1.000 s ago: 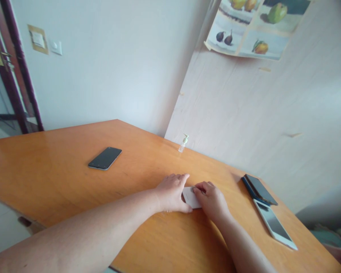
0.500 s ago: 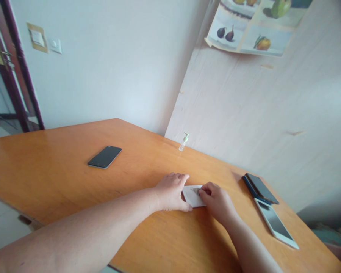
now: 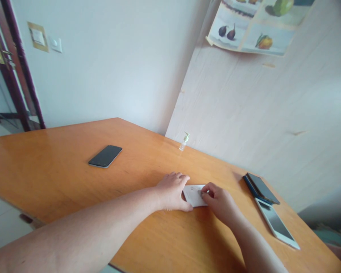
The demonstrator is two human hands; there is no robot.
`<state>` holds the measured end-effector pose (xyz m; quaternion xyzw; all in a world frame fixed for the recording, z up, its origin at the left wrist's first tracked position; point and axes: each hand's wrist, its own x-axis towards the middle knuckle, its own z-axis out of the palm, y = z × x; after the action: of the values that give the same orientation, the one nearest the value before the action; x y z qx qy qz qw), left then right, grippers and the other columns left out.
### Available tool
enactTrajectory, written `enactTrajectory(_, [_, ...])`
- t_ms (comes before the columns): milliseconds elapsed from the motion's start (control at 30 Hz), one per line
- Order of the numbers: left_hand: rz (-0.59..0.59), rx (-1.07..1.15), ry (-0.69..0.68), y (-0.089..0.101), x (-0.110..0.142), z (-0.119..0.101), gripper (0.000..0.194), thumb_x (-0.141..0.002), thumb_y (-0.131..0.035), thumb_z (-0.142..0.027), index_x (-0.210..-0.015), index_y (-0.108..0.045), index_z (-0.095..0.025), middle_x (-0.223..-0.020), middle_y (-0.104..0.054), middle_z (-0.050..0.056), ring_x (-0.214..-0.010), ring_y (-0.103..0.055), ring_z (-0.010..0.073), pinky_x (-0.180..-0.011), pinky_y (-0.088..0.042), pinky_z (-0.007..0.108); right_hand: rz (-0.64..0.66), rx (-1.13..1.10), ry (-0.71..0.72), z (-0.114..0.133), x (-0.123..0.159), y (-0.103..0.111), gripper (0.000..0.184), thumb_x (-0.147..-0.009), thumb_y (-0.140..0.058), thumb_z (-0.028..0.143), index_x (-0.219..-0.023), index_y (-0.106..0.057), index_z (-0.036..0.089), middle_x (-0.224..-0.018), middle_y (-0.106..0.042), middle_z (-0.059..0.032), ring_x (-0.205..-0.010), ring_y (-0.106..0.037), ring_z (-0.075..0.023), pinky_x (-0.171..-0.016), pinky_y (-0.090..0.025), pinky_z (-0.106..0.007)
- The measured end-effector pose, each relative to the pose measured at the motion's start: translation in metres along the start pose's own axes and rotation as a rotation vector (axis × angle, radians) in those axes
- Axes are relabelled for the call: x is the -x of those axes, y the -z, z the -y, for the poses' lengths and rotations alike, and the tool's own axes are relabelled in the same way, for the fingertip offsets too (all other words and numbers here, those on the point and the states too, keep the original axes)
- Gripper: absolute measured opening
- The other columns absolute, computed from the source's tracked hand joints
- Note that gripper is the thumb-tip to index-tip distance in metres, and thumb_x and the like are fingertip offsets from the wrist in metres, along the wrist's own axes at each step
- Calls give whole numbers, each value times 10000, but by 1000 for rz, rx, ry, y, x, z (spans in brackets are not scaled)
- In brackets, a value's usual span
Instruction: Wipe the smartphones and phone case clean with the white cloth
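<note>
Fingers of the left hand (image 3: 172,192) are spreading wide of the thumb, bracketing the left end of a white card (image 3: 193,198), the thumb resting along its near edge. Those of the right hand (image 3: 219,200) are curling together, pinched at the tips over the card's right part; a small greyish bit is showing there, too blurred to tell if it is being gripped. The card is lying flat between the two hands, touched by both, so neither is standing clearly nearer. Its visible stretch is running from left hand to right, but the right end is hiding under the right hand, leaving the long axis uncertain. Beyond, a white tablet (image 3: 277,223) is lying right, a black phone (image 3: 106,156) is lying left, and a pump bottle (image 3: 184,141) is standing farthest off.
</note>
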<state>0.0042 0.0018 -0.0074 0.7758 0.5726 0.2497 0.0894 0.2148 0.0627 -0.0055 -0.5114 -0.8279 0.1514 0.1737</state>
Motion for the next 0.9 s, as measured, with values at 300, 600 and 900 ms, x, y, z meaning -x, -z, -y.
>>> enactTrajectory(300, [-1,-15,-11,-1,1,1,738,-564,-771,-597,-1156,-564,-207,-1134,-623,96,-1060,-572,316,-901,-467,417,41,136,-40,-5,0,12,90,-795,-517,251,-750,-585,213,-643,-604,10,-604,-518,-144,-546,-277,-246])
enactTrajectory(600, [21,-40,-3,2,0,-1,611,-581,-746,-603,-1054,-624,-235,-1043,-618,81,-1000,-590,307,-857,-480,403,128,57,134,29,17,-2,65,-782,-515,202,-763,-575,218,-699,-647,1,-636,-543,-147,-577,-291,-250])
enactTrajectory(900, [42,-94,-33,4,3,-2,616,-606,-695,-683,-1037,-670,-243,-1025,-612,86,-983,-588,302,-858,-479,412,79,289,-83,-30,-5,16,94,-817,-483,260,-746,-538,233,-661,-634,-16,-613,-563,-176,-560,-287,-265])
